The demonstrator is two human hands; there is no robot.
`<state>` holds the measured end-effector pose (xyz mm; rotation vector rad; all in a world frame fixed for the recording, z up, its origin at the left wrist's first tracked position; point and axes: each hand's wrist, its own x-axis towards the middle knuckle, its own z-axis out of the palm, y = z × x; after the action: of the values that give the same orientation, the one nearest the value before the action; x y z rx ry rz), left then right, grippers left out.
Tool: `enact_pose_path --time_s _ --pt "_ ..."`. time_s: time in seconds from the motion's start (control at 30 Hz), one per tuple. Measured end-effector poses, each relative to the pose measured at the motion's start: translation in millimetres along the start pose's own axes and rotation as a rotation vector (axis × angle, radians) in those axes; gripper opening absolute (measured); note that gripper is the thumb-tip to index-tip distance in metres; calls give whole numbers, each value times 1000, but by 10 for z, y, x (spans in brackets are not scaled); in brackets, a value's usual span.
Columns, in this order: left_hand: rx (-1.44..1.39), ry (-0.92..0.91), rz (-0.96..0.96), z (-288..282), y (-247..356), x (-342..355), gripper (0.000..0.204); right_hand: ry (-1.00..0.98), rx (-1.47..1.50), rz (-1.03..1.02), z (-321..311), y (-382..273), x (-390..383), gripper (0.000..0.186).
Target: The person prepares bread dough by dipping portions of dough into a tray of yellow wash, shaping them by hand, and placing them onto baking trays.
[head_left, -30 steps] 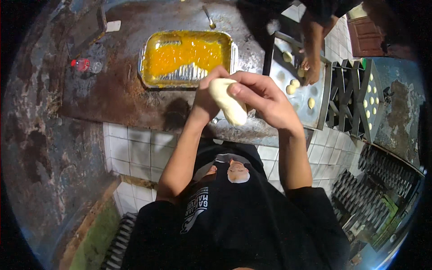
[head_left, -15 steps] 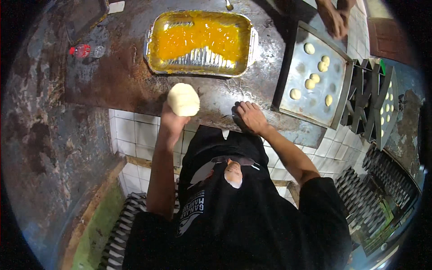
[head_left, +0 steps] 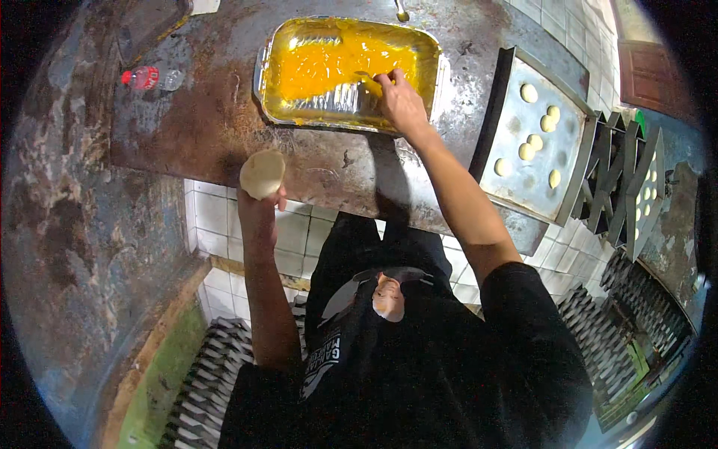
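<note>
A flat round of pale dough lies on my left hand, held at the table's front edge with the fingers curled under it. My right hand is over the right side of a rectangular metal pan, its fingers pinched together. From these fingers a thin, yellow-smeared utensil sticks out; its exact kind is hard to see. Glossy yellow-orange filling covers much of the pan's bottom, with ribbed bare metal showing along the near side.
On the right, a baking tray bears several small dough balls. Dark metal racks stand beyond it. A plastic bottle with a red cap and label lies at the left. A spoon rests behind the pan.
My right hand has gone from the table's front edge into the pan and pinches a utensil. My left hand has moved left and nearer with the dough. Another person's hands have left the upper right.
</note>
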<state>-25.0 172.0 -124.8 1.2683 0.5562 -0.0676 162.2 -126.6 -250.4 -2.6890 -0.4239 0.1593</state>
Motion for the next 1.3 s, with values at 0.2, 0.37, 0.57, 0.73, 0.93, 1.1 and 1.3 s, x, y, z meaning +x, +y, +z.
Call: enact_pose_path --time_s 0.2,0.37,0.57,0.73,0.93,1.1,1.3 --pt "24 131 -44 -11 61 16 39 -68 -77 -87 230 132 59 37" --pt "10 275 -16 37 247 -16 36 -301 -36 -140 12 -20 55 37" --pt "873 69 331 192 422 141 42 -581 346 -148 61 410 57 32" --pt "762 -83 304 82 154 319 47 -614 906 -119 -763 -174 -272 25" --pt "705 -173 362 689 376 244 48 -115 649 -291 -1556 -1086 -877 29" --pt "729 -233 502 911 603 141 41 26 533 -268 -1537 -1148 -1203 40" --pt "629 -202 398 830 368 173 39 96 762 -31 -970 -648 -1773 33"
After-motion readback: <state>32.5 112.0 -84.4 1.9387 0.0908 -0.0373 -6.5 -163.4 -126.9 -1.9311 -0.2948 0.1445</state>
